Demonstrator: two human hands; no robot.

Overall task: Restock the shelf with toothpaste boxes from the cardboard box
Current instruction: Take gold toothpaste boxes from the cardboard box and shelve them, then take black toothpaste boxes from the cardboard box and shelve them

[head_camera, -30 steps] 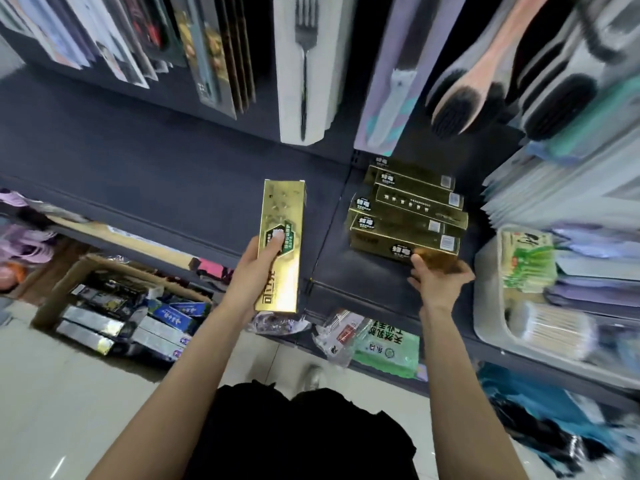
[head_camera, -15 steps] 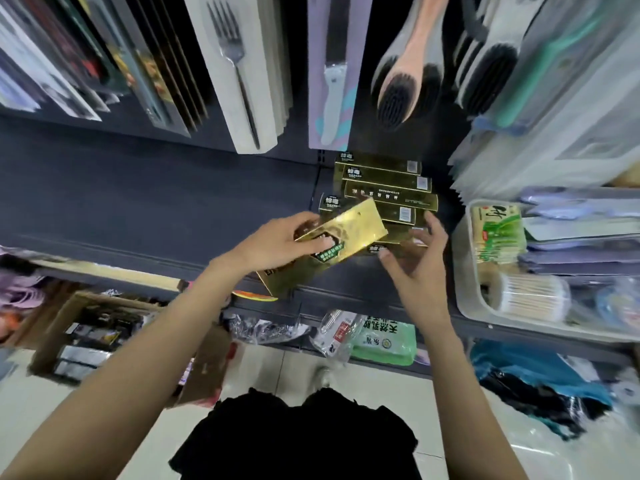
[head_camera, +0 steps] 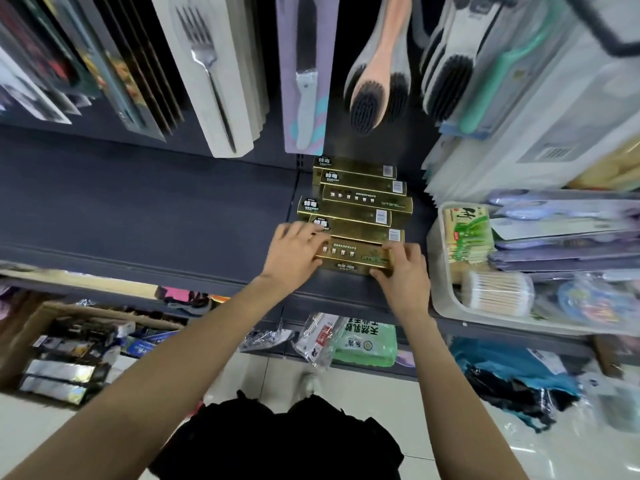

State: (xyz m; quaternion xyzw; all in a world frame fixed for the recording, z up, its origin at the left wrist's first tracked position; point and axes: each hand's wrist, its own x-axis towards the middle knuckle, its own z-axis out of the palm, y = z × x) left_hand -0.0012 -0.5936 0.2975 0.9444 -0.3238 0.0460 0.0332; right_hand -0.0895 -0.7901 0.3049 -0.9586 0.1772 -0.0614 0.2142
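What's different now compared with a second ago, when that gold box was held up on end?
The left hand turned the gold toothpaste box flat and set it at the front of the stack; the right hand now grips its other end. The stack behind and white bin stayed put.

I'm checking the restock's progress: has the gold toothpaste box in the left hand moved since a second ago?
Yes. The gold toothpaste box went rightward from over the bare dark shelf to the front of the gold stack.

Even bright light; edges warped, right side blurry.
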